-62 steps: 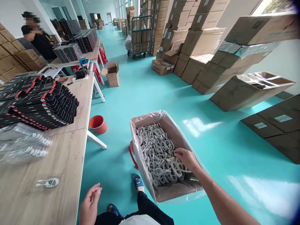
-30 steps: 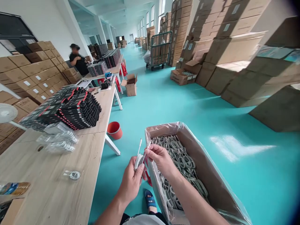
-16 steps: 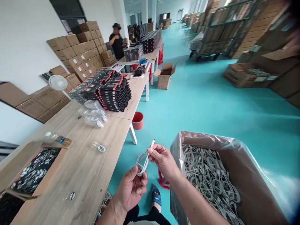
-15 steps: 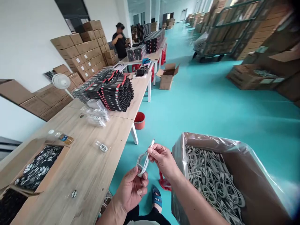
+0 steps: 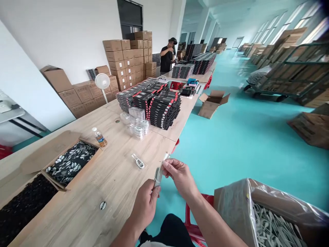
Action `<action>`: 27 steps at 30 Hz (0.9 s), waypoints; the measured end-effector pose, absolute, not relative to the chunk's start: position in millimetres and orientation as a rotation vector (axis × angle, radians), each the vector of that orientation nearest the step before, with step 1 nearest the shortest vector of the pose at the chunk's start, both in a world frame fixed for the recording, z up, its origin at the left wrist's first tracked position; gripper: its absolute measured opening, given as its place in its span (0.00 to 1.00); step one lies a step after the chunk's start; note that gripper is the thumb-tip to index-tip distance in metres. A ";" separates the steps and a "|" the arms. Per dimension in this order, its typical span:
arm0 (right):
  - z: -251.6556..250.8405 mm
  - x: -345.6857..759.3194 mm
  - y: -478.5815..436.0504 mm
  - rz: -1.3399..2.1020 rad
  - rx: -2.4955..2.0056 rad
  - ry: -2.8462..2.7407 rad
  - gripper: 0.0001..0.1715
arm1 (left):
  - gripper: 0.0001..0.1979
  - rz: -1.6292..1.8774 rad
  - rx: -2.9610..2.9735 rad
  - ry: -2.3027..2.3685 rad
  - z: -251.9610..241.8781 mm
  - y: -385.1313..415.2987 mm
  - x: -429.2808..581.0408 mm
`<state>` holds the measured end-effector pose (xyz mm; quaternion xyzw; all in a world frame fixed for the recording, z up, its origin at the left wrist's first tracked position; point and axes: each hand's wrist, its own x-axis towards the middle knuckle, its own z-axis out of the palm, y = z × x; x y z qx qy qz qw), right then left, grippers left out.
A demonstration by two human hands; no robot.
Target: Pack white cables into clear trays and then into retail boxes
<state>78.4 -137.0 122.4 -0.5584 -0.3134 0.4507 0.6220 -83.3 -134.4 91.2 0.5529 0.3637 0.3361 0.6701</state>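
Note:
A coiled white cable [image 5: 157, 176] is held between my two hands, above the table's right edge. My left hand [image 5: 148, 195] is closed around the lower part of the coil. Thumb and fingers of my right hand [image 5: 177, 173] pinch the cable near its plug end [image 5: 166, 157], which points up and away. On the table beside my hands lies another coiled cable with a dark label [image 5: 139, 162]. A round black-and-white label [image 5: 102, 205] rests nearer to me. More coiled cables [image 5: 276, 228] fill a plastic-lined carton [image 5: 232, 206] at my right.
Two open boxes on the wooden table [image 5: 120, 192] hold black-and-white labels [image 5: 73, 163] and small black pieces [image 5: 25, 206]. A drink bottle [image 5: 99, 138], clear packs [image 5: 138, 125] and stacked black boxes [image 5: 164, 108] stand farther back. A red stool [image 5: 189, 219] is beside me. A person [image 5: 167, 56] stands beyond.
My view has swung left, so the table fills more of it and the cable carton sits farther right. The held coil has turned edge-on, and my left hand has closed more around it.

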 end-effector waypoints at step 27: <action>94.2 124.2 -25.9 0.520 -1.586 -1.770 0.14 | 0.19 0.902 0.209 0.680 67.8 -42.8 -33.9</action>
